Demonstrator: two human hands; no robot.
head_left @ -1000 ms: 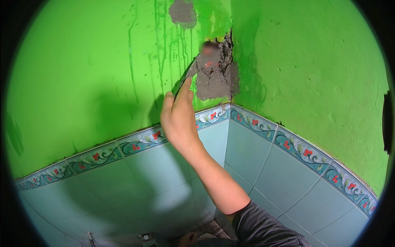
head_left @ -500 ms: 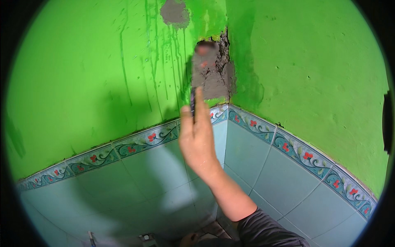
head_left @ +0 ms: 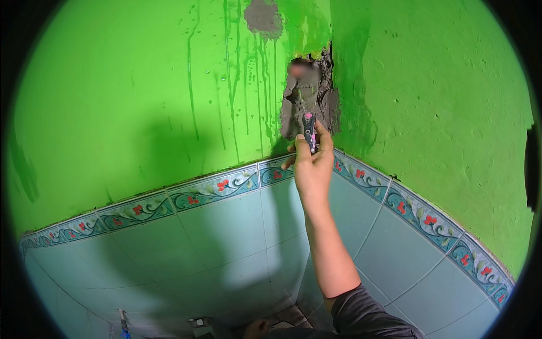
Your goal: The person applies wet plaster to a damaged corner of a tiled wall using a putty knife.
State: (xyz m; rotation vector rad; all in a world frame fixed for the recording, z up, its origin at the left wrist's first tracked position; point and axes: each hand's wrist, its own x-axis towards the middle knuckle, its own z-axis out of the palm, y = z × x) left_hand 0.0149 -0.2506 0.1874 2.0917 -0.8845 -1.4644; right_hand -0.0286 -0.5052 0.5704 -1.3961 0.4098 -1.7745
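My right hand (head_left: 314, 164) reaches up into the wall corner, its fingers closed around a scraper (head_left: 309, 133) with a black and pink handle. The handle points upward, and its blade cannot be told apart from the grey mortar behind it. That mortar patch (head_left: 289, 116) is rough and wet-looking, filling part of a broken hollow beside the corner. Dark, crumbly gaps show along its right side, and a reddish spot near its top is blurred. At the lower edge, a dim skin-coloured shape (head_left: 258, 328) may be my left hand; no fingers can be made out.
Green painted walls (head_left: 429, 101) meet at the corner, with wet streaks running down the left one. A smaller mortar patch (head_left: 263, 20) sits higher up. Below runs a flowered tile border (head_left: 223, 186) over pale blue-green tiles (head_left: 226, 226). A tap-like fitting (head_left: 123, 322) is at lower left.
My right hand has turned and shifted right and slightly down, bringing the scraper's handle into plain sight. The mortar's surface looks more ridged. The whole view has swung a little left.
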